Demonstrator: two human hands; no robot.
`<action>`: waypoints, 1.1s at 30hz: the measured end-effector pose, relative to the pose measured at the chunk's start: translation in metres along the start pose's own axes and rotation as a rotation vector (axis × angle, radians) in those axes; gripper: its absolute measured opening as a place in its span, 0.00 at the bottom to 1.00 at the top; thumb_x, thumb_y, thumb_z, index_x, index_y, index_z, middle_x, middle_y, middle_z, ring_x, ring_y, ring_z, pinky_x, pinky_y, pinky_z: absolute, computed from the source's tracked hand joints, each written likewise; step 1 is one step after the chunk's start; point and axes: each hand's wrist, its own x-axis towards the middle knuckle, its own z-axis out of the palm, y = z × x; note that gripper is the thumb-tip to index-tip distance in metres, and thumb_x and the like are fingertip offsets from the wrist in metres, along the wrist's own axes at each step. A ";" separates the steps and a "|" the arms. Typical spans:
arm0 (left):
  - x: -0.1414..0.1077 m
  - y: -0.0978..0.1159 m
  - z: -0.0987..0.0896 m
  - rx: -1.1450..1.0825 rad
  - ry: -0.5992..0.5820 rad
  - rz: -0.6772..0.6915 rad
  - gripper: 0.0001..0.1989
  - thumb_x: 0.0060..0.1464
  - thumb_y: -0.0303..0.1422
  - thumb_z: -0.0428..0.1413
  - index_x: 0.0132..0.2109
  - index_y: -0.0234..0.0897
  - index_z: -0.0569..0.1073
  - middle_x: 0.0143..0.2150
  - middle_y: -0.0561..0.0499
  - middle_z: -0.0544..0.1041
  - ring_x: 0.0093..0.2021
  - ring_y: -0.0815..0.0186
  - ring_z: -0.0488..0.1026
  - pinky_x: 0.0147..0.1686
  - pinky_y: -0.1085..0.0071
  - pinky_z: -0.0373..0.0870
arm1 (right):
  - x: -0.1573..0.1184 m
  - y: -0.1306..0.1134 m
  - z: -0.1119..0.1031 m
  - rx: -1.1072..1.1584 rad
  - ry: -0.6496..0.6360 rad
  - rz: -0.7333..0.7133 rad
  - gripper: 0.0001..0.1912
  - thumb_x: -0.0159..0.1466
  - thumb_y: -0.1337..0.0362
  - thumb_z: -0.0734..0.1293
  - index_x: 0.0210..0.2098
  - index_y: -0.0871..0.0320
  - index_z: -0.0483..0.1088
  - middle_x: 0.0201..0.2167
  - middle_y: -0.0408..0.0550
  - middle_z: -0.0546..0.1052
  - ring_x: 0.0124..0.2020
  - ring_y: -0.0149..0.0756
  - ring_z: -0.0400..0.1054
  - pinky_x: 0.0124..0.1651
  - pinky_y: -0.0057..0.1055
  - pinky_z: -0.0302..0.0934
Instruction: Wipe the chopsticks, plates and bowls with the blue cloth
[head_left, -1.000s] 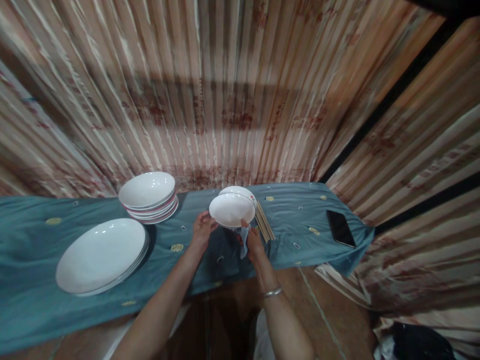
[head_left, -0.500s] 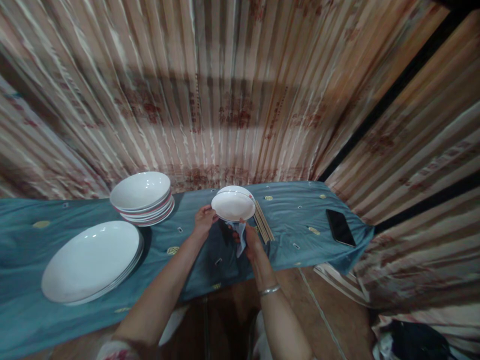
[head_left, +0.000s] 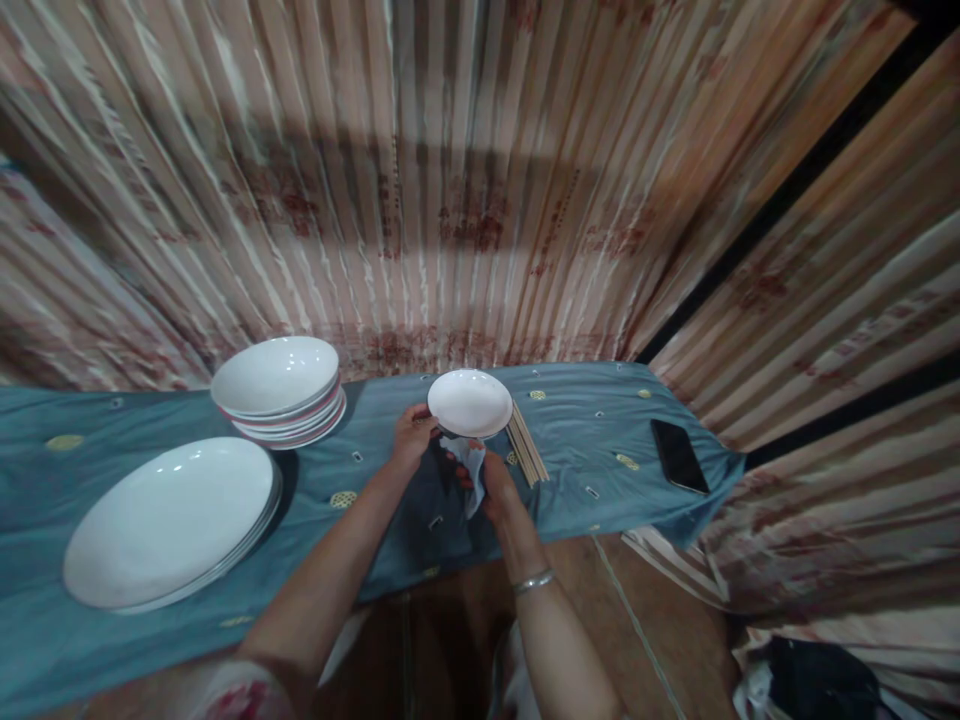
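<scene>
A small white bowl point(head_left: 470, 402) is at the middle of the cloth-covered table, near its back edge. At the bowl's left rim, my left hand point(head_left: 412, 434) has its fingers closed on it. My right hand point(head_left: 491, 475) is closed around a pale cloth point(head_left: 472, 465), just below the bowl's front rim. Part of the cloth hangs down from the fingers. Beside the bowl on the right lie several wooden chopsticks point(head_left: 529, 445). Whatever lies beneath the bowl is mostly hidden.
Stacked white bowls point(head_left: 277, 378) and a stack of large oval plates point(head_left: 176, 520) occupy the left of the table point(head_left: 600, 430). A black phone point(head_left: 679, 456) lies near the right end. Patterned curtains point(head_left: 480, 220) hang behind.
The bowl in my left hand now covers the rim that showed behind it. My right hand and the cloth have shifted slightly left and down, away from the rim. The view has moved slightly.
</scene>
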 end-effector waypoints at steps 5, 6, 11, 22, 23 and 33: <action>-0.012 -0.003 -0.009 -0.010 0.024 0.014 0.15 0.33 0.26 0.64 0.34 0.37 0.72 0.29 0.55 0.74 0.28 0.69 0.72 0.32 0.71 0.68 | -0.008 -0.001 0.011 0.060 -0.030 0.110 0.13 0.56 0.57 0.63 0.32 0.62 0.71 0.22 0.46 0.75 0.16 0.25 0.58 0.16 0.22 0.46; -0.017 -0.005 -0.013 -0.009 0.023 0.025 0.15 0.34 0.28 0.64 0.35 0.37 0.73 0.29 0.55 0.74 0.29 0.68 0.72 0.33 0.71 0.68 | -0.009 0.000 0.013 0.053 -0.040 0.106 0.13 0.55 0.56 0.64 0.31 0.61 0.71 0.22 0.45 0.75 0.16 0.25 0.58 0.16 0.22 0.46; -0.050 -0.009 -0.053 0.034 -0.037 0.135 0.18 0.35 0.34 0.62 0.38 0.37 0.73 0.37 0.50 0.76 0.34 0.64 0.73 0.34 0.66 0.69 | -0.016 0.011 0.028 -0.027 -0.123 0.110 0.16 0.51 0.52 0.67 0.25 0.60 0.70 0.19 0.43 0.73 0.16 0.25 0.57 0.17 0.24 0.46; -0.111 0.027 -0.138 0.426 0.011 0.503 0.17 0.49 0.36 0.57 0.48 0.39 0.73 0.56 0.43 0.71 0.57 0.56 0.67 0.53 0.58 0.65 | -0.038 0.064 0.097 -0.115 -0.245 0.144 0.18 0.43 0.50 0.72 0.25 0.58 0.70 0.16 0.37 0.69 0.18 0.26 0.58 0.23 0.25 0.53; -0.114 0.032 -0.144 0.464 0.005 0.540 0.17 0.50 0.36 0.57 0.48 0.40 0.73 0.57 0.43 0.69 0.58 0.56 0.65 0.54 0.57 0.64 | -0.040 0.069 0.102 -0.121 -0.268 0.122 0.19 0.43 0.50 0.72 0.26 0.58 0.70 0.17 0.37 0.70 0.18 0.26 0.59 0.24 0.25 0.54; -0.121 0.084 -0.246 0.794 0.305 0.798 0.22 0.55 0.37 0.54 0.57 0.38 0.68 0.64 0.40 0.62 0.64 0.54 0.58 0.62 0.53 0.55 | -0.041 0.101 0.129 -0.568 -0.327 -0.308 0.16 0.56 0.52 0.63 0.24 0.58 0.69 0.21 0.40 0.70 0.27 0.32 0.63 0.32 0.28 0.58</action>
